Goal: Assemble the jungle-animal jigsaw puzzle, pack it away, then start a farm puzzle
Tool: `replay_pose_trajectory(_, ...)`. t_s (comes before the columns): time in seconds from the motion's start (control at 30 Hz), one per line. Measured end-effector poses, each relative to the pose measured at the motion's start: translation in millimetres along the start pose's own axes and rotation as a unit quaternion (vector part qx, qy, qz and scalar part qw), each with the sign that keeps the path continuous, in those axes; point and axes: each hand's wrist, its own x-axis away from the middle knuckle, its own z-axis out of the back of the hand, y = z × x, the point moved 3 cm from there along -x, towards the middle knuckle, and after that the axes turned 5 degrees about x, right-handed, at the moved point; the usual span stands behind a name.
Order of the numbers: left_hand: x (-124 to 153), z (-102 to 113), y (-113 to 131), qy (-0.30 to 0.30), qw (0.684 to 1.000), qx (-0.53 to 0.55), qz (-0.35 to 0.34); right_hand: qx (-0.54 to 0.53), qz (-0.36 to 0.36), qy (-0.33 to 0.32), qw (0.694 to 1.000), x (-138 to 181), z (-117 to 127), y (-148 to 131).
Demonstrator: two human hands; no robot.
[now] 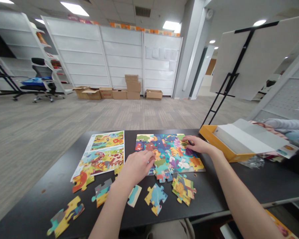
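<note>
My left hand point(139, 165) rests at the left edge of a partly filled jigsaw puzzle point(173, 151), its fingers curled inward. What they grip, if anything, is hidden. Over the puzzle's upper right corner is my right hand point(198, 145), with finger and thumb apart, touching the pieces there. A loose piece point(162, 170) overlaps the puzzle's front edge. More loose pieces lie nearer me: a blue and yellow one point(156, 198), a small stack point(183, 188), a teal and cream one point(134, 196), and others at left point(66, 215). Behind my left forearm is a grey and orange piece point(102, 192).
A printed picture sheet point(102, 151) lies left of the puzzle, with an orange piece point(82, 179) over its near corner. An open yellow box point(229, 146) stands at the table's right, beside crumpled plastic point(252, 162). Beyond the black table point(64, 186) are a white board on a stand point(239, 63) and cardboard boxes point(119, 94).
</note>
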Motion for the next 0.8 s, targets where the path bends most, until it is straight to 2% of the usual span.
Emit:
replay_pose_trajectory(0.23, -4, -1, 6, 0.011, 1.0, 0.009, -0.013, -0.005, -0.017, 0.007, 1.0, 1, 2, -4)
replay_pose_trajectory(0.37, -3, -4, 26, 0.02, 0.996, 0.072, -0.048, 0.002, -0.05, 0.039, 0.998, 0, 3, -1)
replay_pose_trajectory(0.43, -2, -9, 43, -0.002, 0.989, 0.111, -0.094, 0.007, -0.057, 0.073, 0.996, 0, 4, 0)
replay_pose_trajectory(0.53, 1, -21, 64, -0.065, 0.977, 0.139, -0.15, 0.007, -0.055, 0.114, 0.992, -1, 6, -1)
replay_pose_trajectory(0.63, 0, -34, 70, -0.107, 0.972, 0.138, -0.156, 0.001, -0.044, 0.136, 0.99, -1, 8, -4)
replay_pose_trajectory(0.8, -4, -38, 69, -0.127, 0.972, 0.129, -0.147, -0.006, -0.037, 0.156, 0.987, -2, 7, -9)
